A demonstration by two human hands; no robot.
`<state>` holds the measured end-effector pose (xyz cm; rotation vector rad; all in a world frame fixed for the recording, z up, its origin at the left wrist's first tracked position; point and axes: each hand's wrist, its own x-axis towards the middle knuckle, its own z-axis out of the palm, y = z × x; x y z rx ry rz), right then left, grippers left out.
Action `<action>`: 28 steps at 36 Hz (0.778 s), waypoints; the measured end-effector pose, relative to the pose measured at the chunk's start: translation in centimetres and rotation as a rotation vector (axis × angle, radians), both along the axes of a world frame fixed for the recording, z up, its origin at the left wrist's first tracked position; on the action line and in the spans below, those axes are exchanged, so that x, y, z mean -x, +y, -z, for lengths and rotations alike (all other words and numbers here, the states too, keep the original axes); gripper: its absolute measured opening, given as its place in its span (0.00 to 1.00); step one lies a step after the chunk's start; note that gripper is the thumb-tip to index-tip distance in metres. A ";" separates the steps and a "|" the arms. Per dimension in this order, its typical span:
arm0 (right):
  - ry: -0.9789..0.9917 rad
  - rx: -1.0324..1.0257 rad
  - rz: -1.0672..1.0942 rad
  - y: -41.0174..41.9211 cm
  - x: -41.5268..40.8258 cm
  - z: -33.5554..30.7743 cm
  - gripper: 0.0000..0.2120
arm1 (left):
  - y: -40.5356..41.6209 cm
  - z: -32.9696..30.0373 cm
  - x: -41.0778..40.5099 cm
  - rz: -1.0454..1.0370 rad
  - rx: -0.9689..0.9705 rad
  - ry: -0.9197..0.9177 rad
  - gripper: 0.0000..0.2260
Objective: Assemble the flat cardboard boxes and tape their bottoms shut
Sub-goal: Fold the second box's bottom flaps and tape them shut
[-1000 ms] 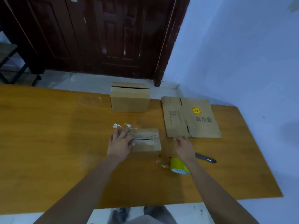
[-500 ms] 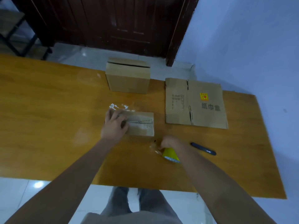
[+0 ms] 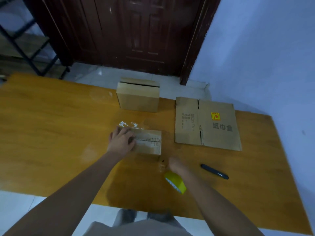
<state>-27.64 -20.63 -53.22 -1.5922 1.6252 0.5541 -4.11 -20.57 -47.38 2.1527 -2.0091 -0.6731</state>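
- Two hands at work: the left hand (image 3: pixel 121 142) presses flat, fingers straight, on the small box (image 3: pixel 148 141) at mid-counter (image 3: pixel 51 142).
- Half a second ago the right hand (image 3: pixel 175 166) was just reaching the yellow tape roll (image 3: pixel 175 183); now it grips it, strip (image 3: pixel 161 165) drawn toward the box, so sealing its bottom seems next.
- Right fingers are hidden and blurred; their exact hold is unclear.
- Another box (image 3: pixel 139 97) stands behind; a flat one (image 3: pixel 207 124) waits at right.
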 end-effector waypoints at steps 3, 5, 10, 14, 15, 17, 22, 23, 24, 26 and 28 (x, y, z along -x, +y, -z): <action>-0.037 0.007 0.016 0.2 0.0 -1.2 0.16 | -0.4 -0.6 0.0 0.007 -0.037 -0.010 0.12; -0.087 0.004 0.046 0.0 0.2 -2.7 0.15 | -0.7 -1.1 0.2 -0.008 -0.061 -0.002 0.12; -0.130 0.069 0.061 -0.8 2.2 -7.5 0.14 | -1.5 -2.0 0.9 0.004 -0.051 -0.079 0.11; -0.179 0.136 0.031 -1.0 3.3 -10.7 0.07 | -2.2 -2.6 2.1 0.053 -0.003 -0.145 0.11; -0.197 0.154 0.029 -1.0 3.4 -11.4 0.09 | -2.3 -2.7 2.5 0.066 0.010 -0.127 0.10; -0.232 0.186 0.032 -1.0 3.4 -12.8 0.10 | -2.5 -2.9 3.2 0.114 0.075 -0.078 0.10; -0.315 0.237 0.062 -1.5 3.0 -15.1 0.11 | -1.9 -4.5 4.8 0.168 0.051 0.531 0.27; -0.328 0.257 0.057 -1.6 2.9 -15.5 0.11 | -1.7 -4.9 5.1 0.140 -0.023 0.684 0.32; -0.339 0.276 0.051 -1.8 2.8 -15.7 0.11 | -1.5 -5.2 5.4 0.098 -0.106 0.824 0.34; -0.362 0.296 0.054 -2.0 2.6 -15.9 0.11 | -1.2 -5.7 5.6 0.047 -0.258 1.036 0.30; -0.372 0.312 0.055 -2.2 2.3 -16.0 0.10 | -0.9 -6.1 5.8 0.042 -0.319 1.121 0.20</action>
